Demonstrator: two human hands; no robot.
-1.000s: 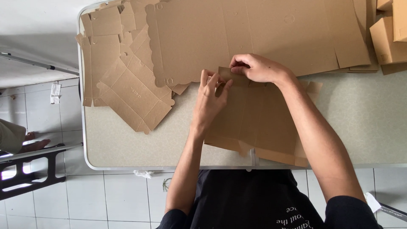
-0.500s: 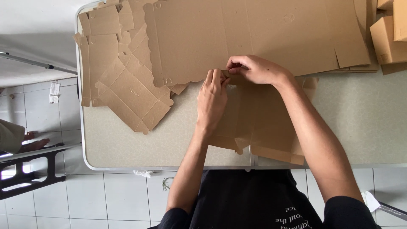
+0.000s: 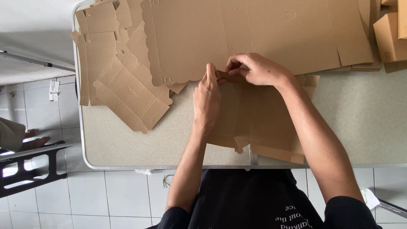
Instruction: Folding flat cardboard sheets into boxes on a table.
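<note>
Flat brown cardboard blank (image 3: 258,114), creased, far flap pinched by fingers (image 3: 233,68)

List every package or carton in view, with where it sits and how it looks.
Flat box blank: brown cardboard under both hands, at the near table edge.
Large flat sheet: brown, scalloped left edge, far side of the table.
Die-cut blanks: brown, piled at the left.
Folded boxes: brown, far right corner.

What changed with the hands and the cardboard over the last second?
The left hand slid up the flat cardboard blank to meet the right hand at its far edge; both now pinch there. The blank, the cardboard stacks and the table stayed put.
</note>
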